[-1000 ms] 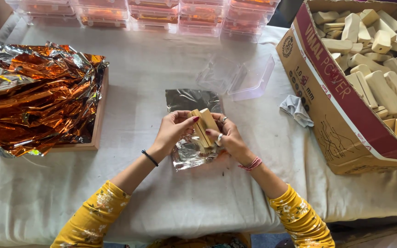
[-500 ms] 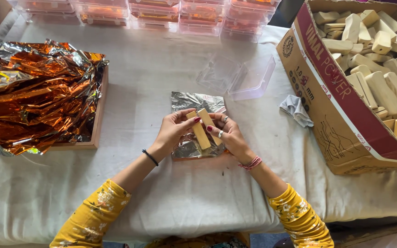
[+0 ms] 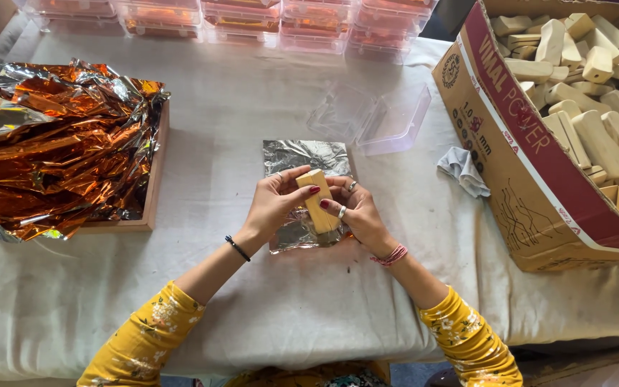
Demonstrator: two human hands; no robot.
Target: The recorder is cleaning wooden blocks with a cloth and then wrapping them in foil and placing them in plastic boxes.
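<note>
Since the earlier frame the pale wooden block (image 3: 319, 201) has been lowered toward the silver foil sheet (image 3: 302, 156) at frame centre, the sheet now lying flatter. The block is gripped by both hands, left hand (image 3: 275, 204) and right hand (image 3: 356, 212) equally near. Its long axis runs near-vertical in the frame, tilted slightly toward upper left, directly above the foil.

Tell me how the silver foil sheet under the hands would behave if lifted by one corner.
The silver foil sheet is thin and creased, so it would probably flop and crinkle rather than stay flat. It looks very light, likely shifting with little push. The wooden block held over it seems to pin it for now.
</note>
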